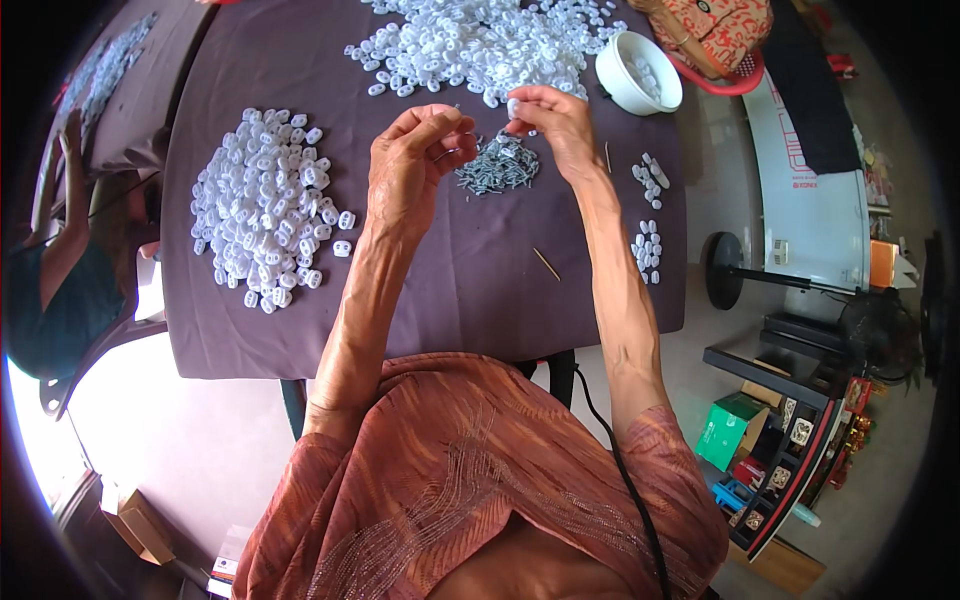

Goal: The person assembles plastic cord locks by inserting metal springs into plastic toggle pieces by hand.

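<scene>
My right hand (562,128) pinches a small white oval plastic piece (513,107) between thumb and fingers. Thumb and forefinger of my left hand (412,160) are pressed together; a tiny dark tip shows there, too small to name. Both hands are raised over the table, a short gap apart. Just below them lies a heap of small grey metal pieces (498,166). Beyond them spreads a large pile of white plastic pieces (480,45). To the left is another pile of white pieces with dark holes (262,205).
A brown cloth (450,290) covers the table. At the far right stand a white bowl (612,72) and a red basket (745,80) with patterned fabric. Small groups of white pieces (648,250) and a thin stick (546,264) lie nearer. Another person's arm (68,230) is at left.
</scene>
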Available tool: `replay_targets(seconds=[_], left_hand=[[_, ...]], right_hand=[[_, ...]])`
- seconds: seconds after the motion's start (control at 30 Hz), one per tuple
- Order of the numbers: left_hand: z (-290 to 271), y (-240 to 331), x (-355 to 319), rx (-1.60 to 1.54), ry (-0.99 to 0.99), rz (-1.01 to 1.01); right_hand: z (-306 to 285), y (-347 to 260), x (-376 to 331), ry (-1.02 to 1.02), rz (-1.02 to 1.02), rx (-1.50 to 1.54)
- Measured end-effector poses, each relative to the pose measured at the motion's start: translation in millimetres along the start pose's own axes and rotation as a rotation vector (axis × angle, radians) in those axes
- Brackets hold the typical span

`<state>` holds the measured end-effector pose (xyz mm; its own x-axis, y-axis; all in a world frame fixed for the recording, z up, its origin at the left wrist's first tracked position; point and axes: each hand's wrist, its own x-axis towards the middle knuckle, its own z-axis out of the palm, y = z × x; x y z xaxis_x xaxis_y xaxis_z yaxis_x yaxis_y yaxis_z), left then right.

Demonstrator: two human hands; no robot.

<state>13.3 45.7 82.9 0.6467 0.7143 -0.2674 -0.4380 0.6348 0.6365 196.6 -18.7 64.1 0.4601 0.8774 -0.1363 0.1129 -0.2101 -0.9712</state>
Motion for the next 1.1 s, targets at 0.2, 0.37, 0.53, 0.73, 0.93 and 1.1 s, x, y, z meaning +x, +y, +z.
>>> replay_targets(seconds=[0.2, 0.37, 0.53, 0.73, 0.93, 1.1], left_hand=[[22, -9, -15, -0.011, -0.103, -0.065], [39, -12, -28, -0.068, -0.189, -0.093], [46, -15, -37, -0.044, -0.204, -0.097], [47, -18, -40, -0.023, -0.216, -0.032], [49, -17, -40, -0.07, -0.217, -0.024], [46, -20, -38, -0.086, -0.243, -0.01]], right_hand=[[-2, -27, -46, -0.059, -0.27, 0.464], [0, -39, -71, -0.036, -0.474, 0.415], [-2, -46, -90, 0.06, -0.487, 0.068], [2, -55, -106, 0.159, -0.658, -0.235], [7, -67, -116, 0.226, -0.496, -0.216], [8, -69, -113, 0.256, -0.487, -0.249]])
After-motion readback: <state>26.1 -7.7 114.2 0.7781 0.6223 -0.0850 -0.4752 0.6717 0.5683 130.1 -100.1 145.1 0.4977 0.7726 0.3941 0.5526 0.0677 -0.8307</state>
